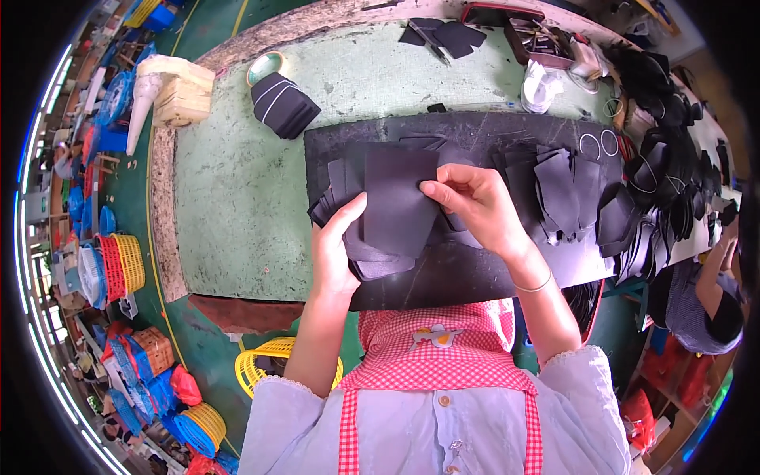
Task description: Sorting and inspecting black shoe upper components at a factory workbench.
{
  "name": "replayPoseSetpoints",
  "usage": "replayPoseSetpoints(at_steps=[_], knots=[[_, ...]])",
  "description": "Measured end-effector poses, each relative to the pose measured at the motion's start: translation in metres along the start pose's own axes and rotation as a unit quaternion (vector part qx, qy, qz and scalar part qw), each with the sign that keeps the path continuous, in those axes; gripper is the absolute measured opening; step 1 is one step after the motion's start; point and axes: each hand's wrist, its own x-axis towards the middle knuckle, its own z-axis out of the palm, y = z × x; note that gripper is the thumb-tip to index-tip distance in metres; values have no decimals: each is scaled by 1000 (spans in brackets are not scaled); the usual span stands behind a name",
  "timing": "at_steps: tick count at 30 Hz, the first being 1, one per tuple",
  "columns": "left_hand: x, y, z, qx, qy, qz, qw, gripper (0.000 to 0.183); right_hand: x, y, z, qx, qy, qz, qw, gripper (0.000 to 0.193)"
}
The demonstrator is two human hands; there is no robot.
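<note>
In front of me, a stack of thin black sheet pieces [384, 265] is gripped at its left edge by my left hand [334, 249], thumb on top. The uppermost piece, a smooth black rectangle [398, 194], has its right edge pinched between the thumb and fingers of my right hand [479, 207]. Other pieces fan out behind it on the left. Whether they are leather or another sheet material, I cannot tell. Beneath lies a dark cutting mat [475, 277]. More cut black pieces [558, 186] overlap on the mat to the right.
On the green tabletop [229, 206] are a banded black bundle [283, 104], a tape roll [267, 69] and a wooden block [186, 93]. An open tool box [538, 43] stands far right. Black pieces [661, 170] crowd the right side, near another person [704, 297]. A yellow basket [253, 368] sits below.
</note>
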Motion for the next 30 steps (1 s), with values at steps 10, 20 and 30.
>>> replayPoseSetpoints(at_steps=[10,20,30], knots=[[-6,4,7,50,-36,-4,998,36,-7,-14,2,-119,39,-10,992,25],[-5,3,13,45,-36,23,998,38,-3,-13,9,-146,58,-40,987,28],[-2,12,5,-39,-78,21,996,42,8,3,3,105,56,8,993,18]])
